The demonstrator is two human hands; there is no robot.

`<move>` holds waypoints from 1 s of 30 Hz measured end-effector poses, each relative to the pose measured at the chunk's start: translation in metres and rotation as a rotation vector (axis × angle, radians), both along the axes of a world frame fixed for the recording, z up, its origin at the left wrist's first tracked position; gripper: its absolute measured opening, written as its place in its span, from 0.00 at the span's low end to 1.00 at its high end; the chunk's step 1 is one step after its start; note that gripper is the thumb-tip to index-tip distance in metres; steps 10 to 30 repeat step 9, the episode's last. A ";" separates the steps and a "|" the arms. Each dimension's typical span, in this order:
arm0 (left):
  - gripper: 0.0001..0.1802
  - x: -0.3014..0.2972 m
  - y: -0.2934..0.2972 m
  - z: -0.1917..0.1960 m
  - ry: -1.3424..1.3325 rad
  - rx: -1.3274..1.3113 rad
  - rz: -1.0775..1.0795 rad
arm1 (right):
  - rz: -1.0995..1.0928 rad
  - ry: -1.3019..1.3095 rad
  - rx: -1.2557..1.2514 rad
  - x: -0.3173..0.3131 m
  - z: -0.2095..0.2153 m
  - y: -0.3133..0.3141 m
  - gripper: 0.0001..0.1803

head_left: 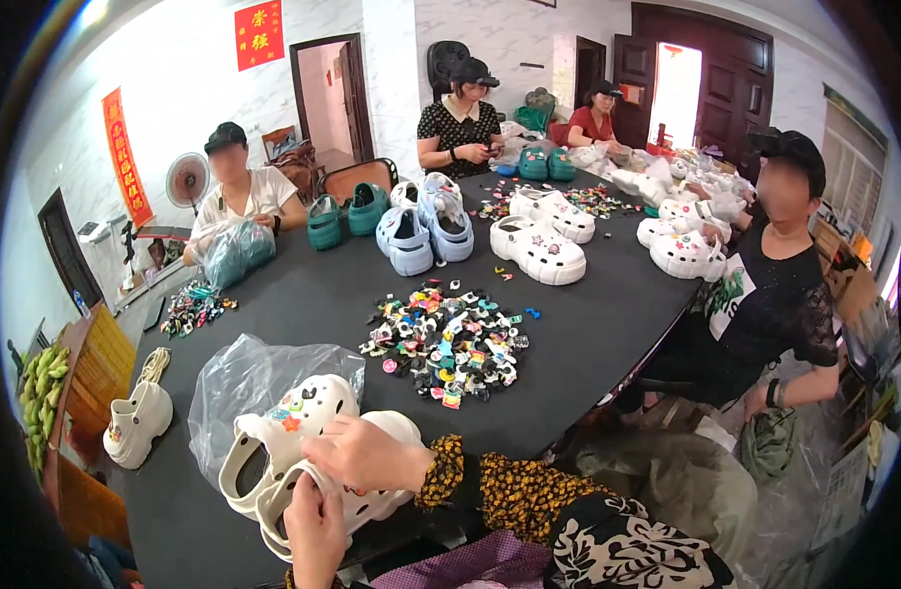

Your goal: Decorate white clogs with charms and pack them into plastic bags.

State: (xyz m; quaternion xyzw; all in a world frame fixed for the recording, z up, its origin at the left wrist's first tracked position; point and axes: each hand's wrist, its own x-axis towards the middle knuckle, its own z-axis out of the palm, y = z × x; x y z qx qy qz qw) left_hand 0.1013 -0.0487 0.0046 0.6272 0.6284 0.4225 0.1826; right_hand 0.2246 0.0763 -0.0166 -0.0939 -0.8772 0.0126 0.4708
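Observation:
Two white foam clogs lie side by side at the near edge of the table. The farther clog [310, 404] carries colourful charms, among them an orange flower-like one. On the nearer clog [377, 503], my left hand [315, 527] is closed around the rim near the heel opening. My right hand [370, 454] reaches across its top, fingers curled at the edge of the opening and hiding part of the upper. Whether a small charm sits between those fingers cannot be made out. A clear plastic bag [237, 378] lies crumpled behind the clogs.
A heap of mixed shoe charms [449, 342] spreads over the dark table [303, 314]. One white clog [137, 424] stands at the left edge. Farther back are pale blue clogs [426, 231], white clogs [539, 250] and green clogs [369, 208]. Several people sit around the table.

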 end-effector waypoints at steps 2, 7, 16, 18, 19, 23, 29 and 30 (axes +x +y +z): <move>0.11 0.000 -0.001 0.003 0.001 -0.091 0.024 | 0.037 0.052 -0.097 -0.002 -0.002 0.003 0.07; 0.09 0.001 0.000 0.001 -0.051 -0.007 -0.002 | 0.104 -0.034 -0.205 -0.001 -0.001 0.012 0.07; 0.10 0.002 -0.001 0.005 -0.047 -0.020 -0.011 | 0.090 -0.076 -0.259 -0.002 0.000 0.012 0.09; 0.10 0.002 -0.001 0.005 -0.047 -0.020 -0.011 | 0.090 -0.076 -0.259 -0.002 0.000 0.012 0.09; 0.10 0.002 -0.001 0.005 -0.047 -0.020 -0.011 | 0.090 -0.076 -0.259 -0.002 0.000 0.012 0.09; 0.10 0.002 -0.001 0.005 -0.047 -0.020 -0.011 | 0.090 -0.076 -0.259 -0.002 0.000 0.012 0.09; 0.10 0.002 -0.001 0.005 -0.047 -0.020 -0.011 | 0.090 -0.076 -0.259 -0.002 0.000 0.012 0.09; 0.10 0.002 -0.001 0.005 -0.047 -0.020 -0.011 | 0.090 -0.076 -0.259 -0.002 0.000 0.012 0.09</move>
